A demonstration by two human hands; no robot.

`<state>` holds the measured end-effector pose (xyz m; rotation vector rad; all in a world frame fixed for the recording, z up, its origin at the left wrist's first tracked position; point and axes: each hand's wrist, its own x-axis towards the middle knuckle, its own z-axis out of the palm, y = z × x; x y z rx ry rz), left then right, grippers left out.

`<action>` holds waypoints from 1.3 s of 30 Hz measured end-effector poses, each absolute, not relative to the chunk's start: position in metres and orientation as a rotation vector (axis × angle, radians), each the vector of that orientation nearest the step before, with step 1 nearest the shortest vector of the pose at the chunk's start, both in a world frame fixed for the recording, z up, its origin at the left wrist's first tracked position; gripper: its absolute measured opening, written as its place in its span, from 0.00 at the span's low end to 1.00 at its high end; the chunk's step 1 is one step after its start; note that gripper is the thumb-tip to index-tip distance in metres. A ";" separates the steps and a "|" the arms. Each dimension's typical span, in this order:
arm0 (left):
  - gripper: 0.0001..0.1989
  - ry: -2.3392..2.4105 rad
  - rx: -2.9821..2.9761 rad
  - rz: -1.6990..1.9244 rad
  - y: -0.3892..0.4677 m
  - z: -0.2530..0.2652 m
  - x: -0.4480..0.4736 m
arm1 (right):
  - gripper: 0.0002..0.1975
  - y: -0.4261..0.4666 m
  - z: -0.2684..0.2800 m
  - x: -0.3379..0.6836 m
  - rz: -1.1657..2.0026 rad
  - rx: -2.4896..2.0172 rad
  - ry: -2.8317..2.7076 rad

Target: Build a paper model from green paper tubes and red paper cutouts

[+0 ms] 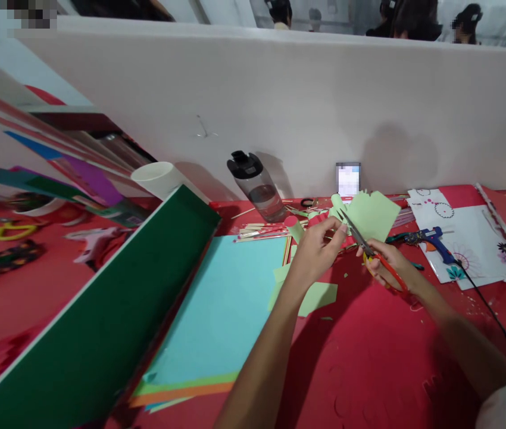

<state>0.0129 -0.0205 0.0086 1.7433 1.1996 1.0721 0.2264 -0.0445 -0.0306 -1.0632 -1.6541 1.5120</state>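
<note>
My left hand (319, 247) is closed in a pinch at a small piece of light green paper (337, 204), partly hidden by the fingers. In my right hand (389, 265) is a pair of scissors (362, 241) with red and yellow handles. The blades point up and left, their tips close to my left fingertips and over the green paper. Just behind them is a larger light green sheet (375, 215). Below my left wrist lie light green paper scraps (319, 298). A small paper tube with a red end (294, 227) stands left of my left hand.
A blue glue gun (440, 243) with a black cord lies at right on a patterned white sheet (431, 220). A water bottle (259, 190) and a lit phone (348, 180) stand by the partition (253, 89). Light blue paper (217, 316) and a green board (101, 322) are at left.
</note>
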 end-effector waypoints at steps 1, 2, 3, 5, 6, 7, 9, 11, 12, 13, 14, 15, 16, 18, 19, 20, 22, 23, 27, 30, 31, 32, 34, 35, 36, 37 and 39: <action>0.17 1.193 1.741 1.068 -0.021 0.009 0.014 | 0.33 -0.044 -0.032 0.226 1.523 -1.054 -1.638; 0.17 1.188 1.738 1.066 -0.021 0.009 0.014 | 0.33 -0.044 -0.033 0.227 1.536 -1.050 -1.624; 0.17 1.183 1.733 1.065 -0.021 0.009 0.015 | 0.34 -0.044 -0.034 0.227 1.545 -1.050 -1.611; 0.18 1.166 1.716 1.064 -0.022 0.009 0.017 | 0.35 -0.044 -0.032 0.227 1.568 -1.041 -1.599; 0.18 1.156 1.705 1.065 -0.022 0.010 0.017 | 0.35 -0.045 -0.030 0.227 1.584 -1.033 -1.603; 0.18 1.146 1.692 1.066 -0.021 0.009 0.018 | 0.35 -0.047 -0.028 0.227 1.594 -1.027 -1.603; 0.17 1.120 1.665 1.070 -0.021 0.009 0.019 | 0.36 -0.049 -0.021 0.226 1.613 -1.021 -1.603; 0.17 1.097 1.647 1.085 -0.020 0.009 0.020 | 0.36 -0.051 -0.015 0.226 1.602 -1.033 -1.613; 0.17 1.089 1.641 1.092 -0.020 0.009 0.021 | 0.36 -0.052 -0.013 0.226 1.592 -1.040 -1.626; 0.18 1.082 1.639 1.097 -0.020 0.008 0.021 | 0.36 -0.052 -0.012 0.226 1.581 -1.046 -1.641; 0.18 1.079 1.640 1.100 -0.021 0.008 0.022 | 0.36 -0.052 -0.011 0.226 1.573 -1.048 -1.660; 0.18 1.080 1.641 1.103 -0.021 0.009 0.022 | 0.36 -0.051 -0.011 0.227 1.564 -1.048 -1.677; 0.18 1.082 1.645 1.105 -0.021 0.009 0.022 | 0.37 -0.051 -0.011 0.228 1.560 -1.043 -1.695; 0.18 1.088 1.653 1.108 -0.022 0.009 0.022 | 0.38 -0.048 -0.012 0.231 1.549 -1.023 -1.739; 0.18 1.093 1.658 1.106 -0.022 0.010 0.022 | 0.38 -0.047 -0.012 0.232 1.541 -1.012 -1.763; 0.18 1.094 1.662 1.100 -0.022 0.010 0.022 | 0.38 -0.046 -0.013 0.233 1.535 -1.006 -1.786; 0.18 1.085 1.666 1.084 -0.022 0.010 0.022 | 0.39 -0.045 -0.013 0.235 1.521 -0.995 -1.820; 0.18 1.079 1.663 1.077 -0.022 0.010 0.022 | 0.39 -0.045 -0.014 0.235 1.516 -0.993 -1.828; 0.19 1.054 1.628 1.069 -0.020 0.008 0.022 | 0.38 -0.046 -0.016 0.232 1.507 -0.996 -1.790; 0.18 1.026 1.600 1.072 -0.019 0.006 0.022 | 0.36 -0.048 -0.017 0.227 1.503 -1.021 -1.725; 0.18 1.018 1.592 1.074 -0.019 0.006 0.022 | 0.35 -0.048 -0.016 0.226 1.502 -1.032 -1.708; 0.18 1.013 1.584 1.075 -0.019 0.006 0.022 | 0.34 -0.049 -0.015 0.225 1.505 -1.042 -1.693; 0.19 1.007 1.574 1.070 -0.019 0.006 0.022 | 0.33 -0.050 -0.014 0.223 1.511 -1.064 -1.678; 0.19 1.004 1.569 1.068 -0.019 0.005 0.022 | 0.33 -0.051 -0.013 0.223 1.511 -1.074 -1.674; 0.19 1.001 1.566 1.065 -0.019 0.005 0.022 | 0.33 -0.051 -0.012 0.223 1.509 -1.082 -1.667; 0.19 0.998 1.562 1.061 -0.018 0.005 0.022 | 0.33 -0.052 -0.012 0.222 1.505 -1.089 -1.660; 0.18 0.993 1.555 1.062 -0.018 0.004 0.022 | 0.34 -0.052 -0.012 0.222 1.508 -1.095 -1.651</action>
